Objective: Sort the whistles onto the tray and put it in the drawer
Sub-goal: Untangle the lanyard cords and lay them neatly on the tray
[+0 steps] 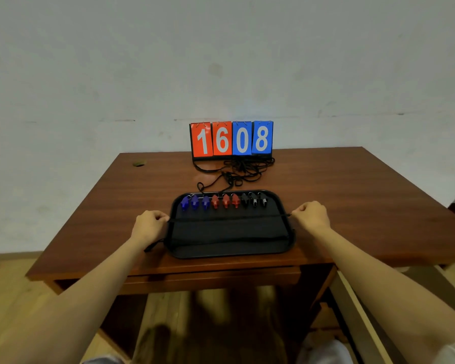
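Observation:
A black tray (231, 248) lies near the front of the wooden table. Along its far side runs a row of whistles: three blue whistles (194, 202) on the left, three red whistles (225, 200) in the middle, three black whistles (254, 199) on the right. A black cord (226, 218) is stretched taut across the tray from side to side. My left hand (149, 224) pinches its left end at the tray's left rim. My right hand (311, 215) pinches its right end at the right rim. A further cord end hangs below my left hand.
A flip scoreboard (231, 139) reading 1608 stands at the back of the table (339, 195), with a tangle of black lanyards (242, 169) in front of it running to the whistles. A shut drawer front (210, 279) sits under the table's front edge.

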The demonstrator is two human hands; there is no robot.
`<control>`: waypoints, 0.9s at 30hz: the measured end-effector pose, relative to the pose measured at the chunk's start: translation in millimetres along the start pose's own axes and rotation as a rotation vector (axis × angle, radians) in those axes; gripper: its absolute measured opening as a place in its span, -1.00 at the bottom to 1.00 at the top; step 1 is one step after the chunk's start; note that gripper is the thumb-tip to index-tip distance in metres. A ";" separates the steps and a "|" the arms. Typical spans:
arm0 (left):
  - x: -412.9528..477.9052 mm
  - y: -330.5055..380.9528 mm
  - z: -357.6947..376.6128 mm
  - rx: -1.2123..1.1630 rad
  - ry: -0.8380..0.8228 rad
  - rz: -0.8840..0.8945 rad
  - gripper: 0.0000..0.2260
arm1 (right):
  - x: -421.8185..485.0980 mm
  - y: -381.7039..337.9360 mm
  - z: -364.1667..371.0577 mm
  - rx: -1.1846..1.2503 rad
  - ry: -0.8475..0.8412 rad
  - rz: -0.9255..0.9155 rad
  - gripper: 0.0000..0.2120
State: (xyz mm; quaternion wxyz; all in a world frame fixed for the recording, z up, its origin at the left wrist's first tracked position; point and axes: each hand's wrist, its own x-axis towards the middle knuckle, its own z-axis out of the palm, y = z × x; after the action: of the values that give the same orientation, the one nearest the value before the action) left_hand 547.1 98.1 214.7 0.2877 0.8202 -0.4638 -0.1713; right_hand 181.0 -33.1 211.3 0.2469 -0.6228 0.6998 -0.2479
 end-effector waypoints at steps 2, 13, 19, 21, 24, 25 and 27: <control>-3.5 -2.9 3.3 -0.017 0.017 -0.035 -0.88 | -6.2 5.0 1.9 0.012 -0.024 0.018 -0.59; -14.8 -12.6 14.0 0.065 0.047 -0.032 -0.89 | -8.0 29.7 12.8 -0.009 -0.130 -0.025 -0.75; -12.0 -18.9 19.5 0.186 0.103 -0.040 -0.90 | -6.6 31.6 18.5 -0.071 -0.100 -0.094 -0.74; -11.1 -19.0 20.3 0.202 0.109 -0.044 -0.89 | -6.8 31.2 19.4 -0.097 -0.079 -0.142 -0.72; -11.5 -19.4 20.5 0.229 0.113 -0.044 -0.89 | -9.2 30.8 18.4 -0.159 -0.066 -0.204 -0.73; -12.3 -20.2 20.4 0.243 0.114 -0.044 -0.89 | -10.1 30.2 18.0 -0.191 -0.067 -0.225 -0.77; -13.4 -21.8 21.9 0.304 0.124 -0.033 -0.90 | -10.5 30.8 17.7 -0.272 -0.071 -0.270 -0.88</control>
State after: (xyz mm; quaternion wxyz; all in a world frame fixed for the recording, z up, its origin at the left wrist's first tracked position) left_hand 542.6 111.5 184.2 0.1856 0.8708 -0.4522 -0.0529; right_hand 170.6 -20.2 178.2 0.1494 -0.7469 0.6280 -0.1595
